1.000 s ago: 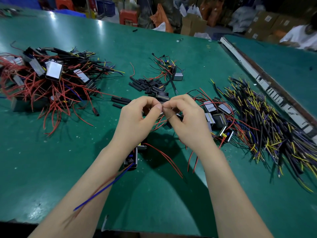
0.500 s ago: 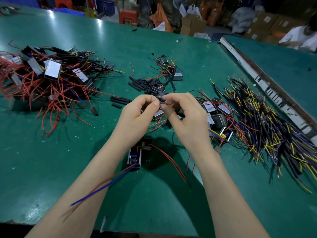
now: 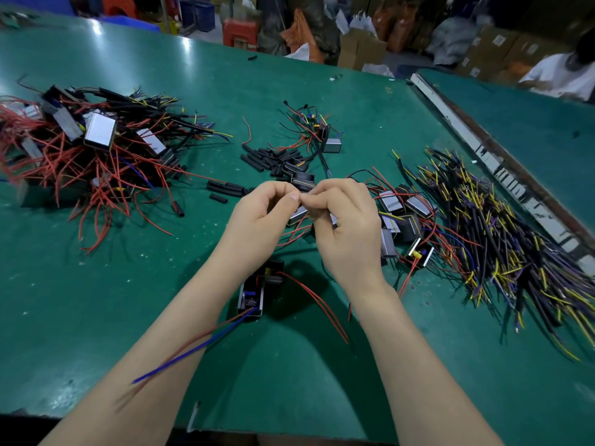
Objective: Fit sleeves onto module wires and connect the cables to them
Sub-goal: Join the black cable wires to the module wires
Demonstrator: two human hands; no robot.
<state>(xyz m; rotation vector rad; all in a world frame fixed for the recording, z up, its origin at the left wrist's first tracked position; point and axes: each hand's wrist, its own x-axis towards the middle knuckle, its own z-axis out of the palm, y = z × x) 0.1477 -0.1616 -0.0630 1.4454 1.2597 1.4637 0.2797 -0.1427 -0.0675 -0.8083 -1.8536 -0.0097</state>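
1. Right now both hands meet above the middle of the green table [image 3: 96,317]; the left hand [image 3: 257,220] and right hand [image 3: 349,233] have fingers curled, thumb and forefinger tips pinched together on something thin between them, probably a wire end and a sleeve. It is too small to make out which.
2. Below the left wrist an open module [image 3: 252,292] hangs or rests low. Its long axis runs roughly towards the person, tilted a little left. A red and a blue wire [image 3: 193,344] leave its near end across the left forearm, and two red wires [image 3: 318,304] trail off to the right and down.
3. What could go wrong, to my eye: the fingertips hide the join, so a sleeve could snag on frayed strands or slip off unseen.
4. The dangling module could tug the pinched wire free if either grip eases.
5. Spare black sleeves [image 3: 267,157] lie just beyond the hands, the cable pile [image 3: 502,239] to the right, and a tangled heap of modules [image 3: 87,152] far left.
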